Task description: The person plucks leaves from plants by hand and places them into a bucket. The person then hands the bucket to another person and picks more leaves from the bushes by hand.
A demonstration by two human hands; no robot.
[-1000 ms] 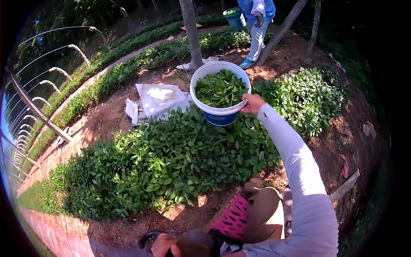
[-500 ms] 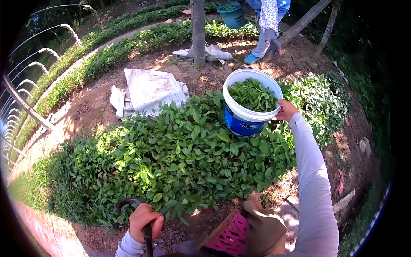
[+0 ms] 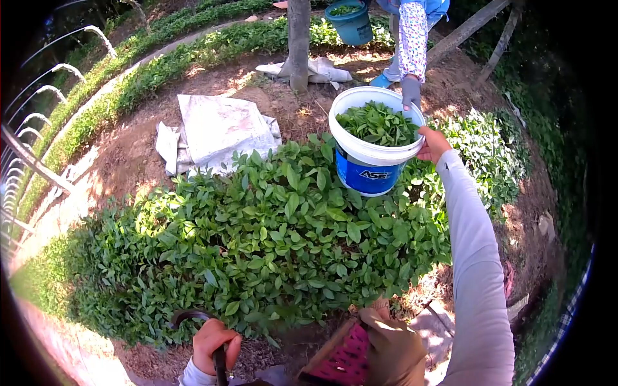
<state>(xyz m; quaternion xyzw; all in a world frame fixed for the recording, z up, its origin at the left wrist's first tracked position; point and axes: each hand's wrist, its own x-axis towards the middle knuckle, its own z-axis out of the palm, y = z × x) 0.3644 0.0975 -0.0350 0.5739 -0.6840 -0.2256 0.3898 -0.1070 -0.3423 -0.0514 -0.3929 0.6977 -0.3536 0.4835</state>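
Note:
My right hand (image 3: pixel 435 144) grips the right rim of a white bucket (image 3: pixel 374 152) with a blue label. Green picked leaves (image 3: pixel 378 125) fill the bucket close to its rim, and it is held over the leafy plants (image 3: pixel 277 238). Another person's grey-gloved hand (image 3: pixel 411 92) reaches to the bucket's far rim, its fingers at the inner edge. Low in the view, my left hand (image 3: pixel 216 346) is closed around a dark stick with a hooked end (image 3: pixel 192 315). The stick's lower part runs out of the frame.
A tree trunk (image 3: pixel 299 48) stands beyond the plant bed, with a pale sheet (image 3: pixel 222 132) on the soil to its left. A teal bucket (image 3: pixel 349 24) of leaves is near the other person. Wooden poles (image 3: pixel 468 29) lean at the upper right; white hoops line the left.
The other person's gloved hand has moved down and forward to the white bucket's rim. My right hand and the bucket have risen slightly; my left hand keeps its grip on the stick.

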